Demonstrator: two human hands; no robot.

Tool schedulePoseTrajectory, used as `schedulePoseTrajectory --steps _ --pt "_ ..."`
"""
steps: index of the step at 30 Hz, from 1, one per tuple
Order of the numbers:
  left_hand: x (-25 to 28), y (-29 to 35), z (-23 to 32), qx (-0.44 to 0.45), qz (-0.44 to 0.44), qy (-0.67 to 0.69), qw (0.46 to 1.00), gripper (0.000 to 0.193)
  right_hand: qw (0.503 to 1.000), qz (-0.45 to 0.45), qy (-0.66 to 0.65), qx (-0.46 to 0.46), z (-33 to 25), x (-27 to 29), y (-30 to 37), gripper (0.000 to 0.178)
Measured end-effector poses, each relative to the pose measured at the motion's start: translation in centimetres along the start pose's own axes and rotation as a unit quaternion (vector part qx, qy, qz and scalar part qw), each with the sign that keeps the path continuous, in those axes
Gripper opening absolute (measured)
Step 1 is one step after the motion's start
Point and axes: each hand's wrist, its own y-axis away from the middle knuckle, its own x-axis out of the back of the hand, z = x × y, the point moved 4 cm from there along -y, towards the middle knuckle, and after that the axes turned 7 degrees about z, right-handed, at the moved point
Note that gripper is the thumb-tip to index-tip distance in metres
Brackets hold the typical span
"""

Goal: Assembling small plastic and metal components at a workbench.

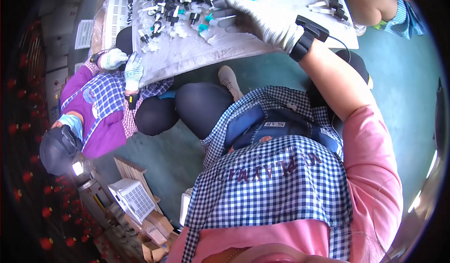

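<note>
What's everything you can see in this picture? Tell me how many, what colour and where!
Plastic parts: too many to count, black, white, clear and teal, mostly heaped on the table
Table: one, pale, top of the picture
Co-worker: one, purple top, blue-checked apron, left
Another person: one, partly visible, blue-checked cloth, upper right
White basket: one, white, lower left
Boxes: several, brown, lower left
Floor: one, green, below the table
Apron: one, dark-and-white check, on the wearer
Wrist device: one, black, right wrist
Right hand: one, whitish glove, beside the heap
Left hand: not visible
</note>
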Motion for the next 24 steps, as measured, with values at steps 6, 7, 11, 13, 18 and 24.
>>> schedulePoseTrajectory --steps 6,7,11,13,18,24 --pt "-3.0 1.3 0.2 -0.046 -0.049 -0.035 0.997 0.022 0.992 0.031 0.12 0.004 1.5 1.6 -0.4 0.043" --pt "-3.6 1.6 0.4 -0.053 -0.055 -0.04 0.996 0.023 0.987 0.037 0.154 0.027 1.2 1.4 -0.2 0.043" --pt "-6.0 2.2 1.7 -0.087 -0.08 -0.06 0.991 0.025 0.977 0.02 0.208 0.041 0.5 0.6 0.3 0.042" --pt "-7.6 2.4 2.8 -0.106 -0.091 -0.07 0.988 0.027 0.981 0.02 0.19 0.024 -0.1 0.1 0.8 0.043" --pt "-11.6 3.3 6.2 -0.153 -0.112 -0.094 0.977 0.03 0.967 0.071 0.239 -0.057 0.5 0.7 0.3 0.044" --pt "-24.8 14.7 25.6 -0.384 -0.285 0.165 0.863 0.028 0.932 0.058 0.353 -0.064 -1.9 -0.5 1.4 0.042"
